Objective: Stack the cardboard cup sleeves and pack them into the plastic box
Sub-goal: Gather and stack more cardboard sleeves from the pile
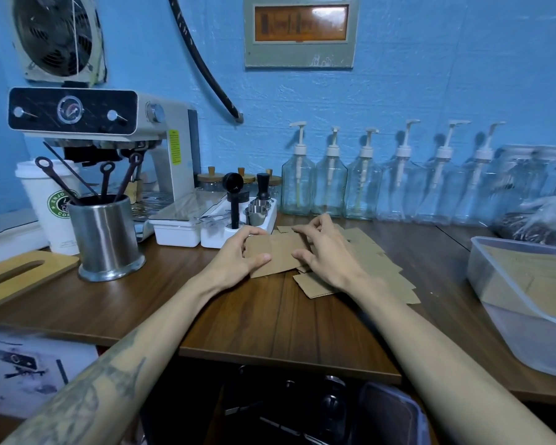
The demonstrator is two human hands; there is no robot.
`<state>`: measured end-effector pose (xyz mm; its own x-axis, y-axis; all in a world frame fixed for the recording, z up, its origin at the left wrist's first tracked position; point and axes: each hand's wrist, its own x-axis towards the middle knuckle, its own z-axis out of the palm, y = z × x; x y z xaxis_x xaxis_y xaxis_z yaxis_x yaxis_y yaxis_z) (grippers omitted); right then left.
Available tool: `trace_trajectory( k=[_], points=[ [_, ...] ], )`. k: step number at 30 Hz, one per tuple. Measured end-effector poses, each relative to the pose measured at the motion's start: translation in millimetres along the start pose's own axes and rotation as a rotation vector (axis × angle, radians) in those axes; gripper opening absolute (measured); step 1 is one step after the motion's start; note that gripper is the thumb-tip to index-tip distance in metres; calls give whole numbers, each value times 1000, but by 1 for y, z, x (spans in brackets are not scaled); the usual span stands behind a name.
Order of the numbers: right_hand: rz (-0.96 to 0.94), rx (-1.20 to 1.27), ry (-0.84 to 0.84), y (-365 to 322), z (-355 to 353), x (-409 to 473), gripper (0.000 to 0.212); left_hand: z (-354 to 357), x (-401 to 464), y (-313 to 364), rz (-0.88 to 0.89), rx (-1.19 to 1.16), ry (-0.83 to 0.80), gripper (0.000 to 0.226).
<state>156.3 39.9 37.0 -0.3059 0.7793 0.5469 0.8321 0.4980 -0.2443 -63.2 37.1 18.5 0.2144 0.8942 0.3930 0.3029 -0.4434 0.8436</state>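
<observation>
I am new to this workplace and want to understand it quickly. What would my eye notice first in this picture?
First, the two bare hands in the middle of the wooden table: the left hand and right hand hold a flat cardboard sleeve over a loose pile of sleeves. On the right edge stands a plastic box with sleeves already inside. Behind, a row of pump bottles lines the blue wall, and a coffee machine stands on the left.

The white paper cup (50,203), just left of the steel utensil holder (106,236), carries a round green logo with partial lettering "ENJO" above and "CO" below. The yellow sticker (174,147) on the espresso machine (116,130), behind that holder, bears print too small to read.
</observation>
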Motion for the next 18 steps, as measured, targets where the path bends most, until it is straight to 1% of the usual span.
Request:
trace_trajectory(
  k=[3,7,9,11,15,18],
  points=[
    [-6,19,2,3,0,0,52,0,0,2,25,16,35,32],
    [70,283,7,3,0,1,46,0,-2,5,15,-63,57,25],
    [91,360,14,2,-1,2,42,0,-3,7,14,-71,64,24],
    [84,361,22,4,-2,1,41,1,-4,8,16,-93,53,26],
    [57,315,-8,7,-3,-4,45,1,-4,7,-10,-138,-13,37],
    [49,290,-12,7,-4,-7,47,1,-3,5,1,-135,-35,34]
  ],
)
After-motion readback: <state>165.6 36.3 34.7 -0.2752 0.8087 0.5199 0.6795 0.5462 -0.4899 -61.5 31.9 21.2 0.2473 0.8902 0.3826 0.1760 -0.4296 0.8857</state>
